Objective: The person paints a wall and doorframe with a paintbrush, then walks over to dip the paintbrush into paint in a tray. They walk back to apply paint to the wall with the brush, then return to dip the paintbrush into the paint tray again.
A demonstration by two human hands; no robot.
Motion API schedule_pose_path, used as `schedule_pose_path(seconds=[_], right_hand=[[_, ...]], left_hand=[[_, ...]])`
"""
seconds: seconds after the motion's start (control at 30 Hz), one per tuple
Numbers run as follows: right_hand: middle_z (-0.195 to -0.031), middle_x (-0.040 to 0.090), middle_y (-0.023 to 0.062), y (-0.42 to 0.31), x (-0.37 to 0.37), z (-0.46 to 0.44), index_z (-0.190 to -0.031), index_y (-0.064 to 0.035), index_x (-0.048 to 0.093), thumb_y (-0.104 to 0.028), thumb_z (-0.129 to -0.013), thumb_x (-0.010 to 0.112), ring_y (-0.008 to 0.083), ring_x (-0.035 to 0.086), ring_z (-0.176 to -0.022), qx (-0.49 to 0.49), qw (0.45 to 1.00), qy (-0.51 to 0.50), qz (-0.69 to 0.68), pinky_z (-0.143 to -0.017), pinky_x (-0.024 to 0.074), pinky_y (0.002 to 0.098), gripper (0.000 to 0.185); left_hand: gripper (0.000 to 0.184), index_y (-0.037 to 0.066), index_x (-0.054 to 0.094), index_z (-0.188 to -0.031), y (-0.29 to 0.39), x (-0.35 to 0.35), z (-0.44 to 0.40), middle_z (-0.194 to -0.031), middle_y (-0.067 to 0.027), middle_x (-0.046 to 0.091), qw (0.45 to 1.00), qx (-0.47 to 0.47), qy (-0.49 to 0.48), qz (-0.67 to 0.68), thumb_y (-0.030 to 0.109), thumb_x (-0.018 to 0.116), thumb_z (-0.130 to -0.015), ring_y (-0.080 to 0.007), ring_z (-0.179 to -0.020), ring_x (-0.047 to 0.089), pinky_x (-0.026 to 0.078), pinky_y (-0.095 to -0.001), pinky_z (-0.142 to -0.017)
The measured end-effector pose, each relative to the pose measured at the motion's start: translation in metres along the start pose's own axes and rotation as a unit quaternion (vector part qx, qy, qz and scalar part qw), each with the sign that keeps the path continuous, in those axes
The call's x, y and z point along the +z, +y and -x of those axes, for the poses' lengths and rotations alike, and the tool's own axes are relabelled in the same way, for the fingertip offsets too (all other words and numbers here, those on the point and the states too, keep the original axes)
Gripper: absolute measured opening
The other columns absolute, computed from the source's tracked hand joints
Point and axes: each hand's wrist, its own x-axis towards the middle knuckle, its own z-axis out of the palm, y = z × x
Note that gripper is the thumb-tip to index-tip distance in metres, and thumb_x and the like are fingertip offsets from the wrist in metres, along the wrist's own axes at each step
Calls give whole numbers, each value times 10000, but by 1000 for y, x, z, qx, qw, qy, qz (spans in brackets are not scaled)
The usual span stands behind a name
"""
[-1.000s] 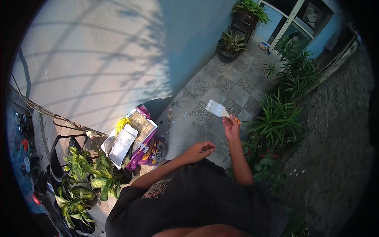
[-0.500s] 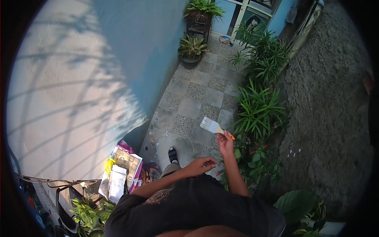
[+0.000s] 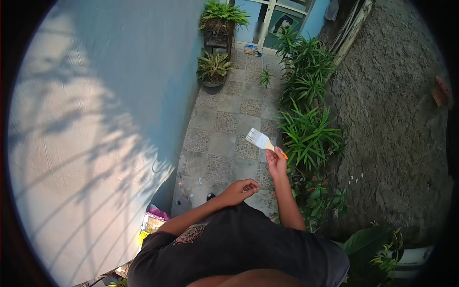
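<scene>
A paintbrush (image 3: 259, 139) with pale bristles, a light wooden ferrule end and an orange handle tip is gripped by my right hand (image 3: 277, 165), its fingers closed round the handle. The bristles point up and left, over the paved path and apart from any surface. My left hand (image 3: 240, 191) is held in front of my dark shirt, left of and below the right hand. Its fingers are curled in loosely, and nothing shows in them.
A tiled path (image 3: 224, 143) leads to a glass door (image 3: 282, 24). The blue-white wall (image 3: 95, 143) runs along the left, with a potted plant (image 3: 213, 71) at its far end. Leafy plants (image 3: 308, 131) line the right side beside a rough grey wall (image 3: 392, 134). Bright packages (image 3: 155, 217) lie lower left.
The view has shifted, and the packages at lower left are now mostly hidden behind the wall. The brush, still in my right hand, sits slightly higher. My left hand stays curled.
</scene>
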Motion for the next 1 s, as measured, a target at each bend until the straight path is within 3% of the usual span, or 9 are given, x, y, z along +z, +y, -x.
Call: schedule_pose_path(seconds=[0.3,0.53,0.9,1.0], right_hand=[[-1008,648,137,4,23,-23,-1064,-69,558,-109,-902,631,272,663,-917,-21,1000,13,-15,-800,551,350,182],[-980,670,142,-34,39,-75,-1054,-59,579,-102,-908,626,261,665,-916,-86,994,56,-46,-798,567,342,159],[-977,676,135,-135,48,-222,-1075,-45,564,-127,-927,605,231,667,-915,-177,979,55,-82,-822,548,326,174],[-976,678,134,-169,58,-265,-1077,-43,565,-133,-927,607,222,668,-907,-188,978,51,-74,-812,550,317,180]], left_hand=[[244,27,595,-1151,-7,-49,-24,-1002,-58,673,999,-21,-23,23,165,568,-952,-124,-915,614,479,-286,-823],[237,31,593,-1153,-15,-77,-74,-1004,-49,676,997,-18,-74,20,162,556,-959,-111,-911,609,477,-276,-818],[216,41,590,-1145,-12,-137,-253,-1022,-57,671,994,-33,-106,14,149,540,-966,-101,-914,598,468,-267,-809],[228,31,595,-1143,1,-142,-313,-955,-32,661,993,-35,-111,28,147,557,-951,-90,-867,589,473,-260,-786]])
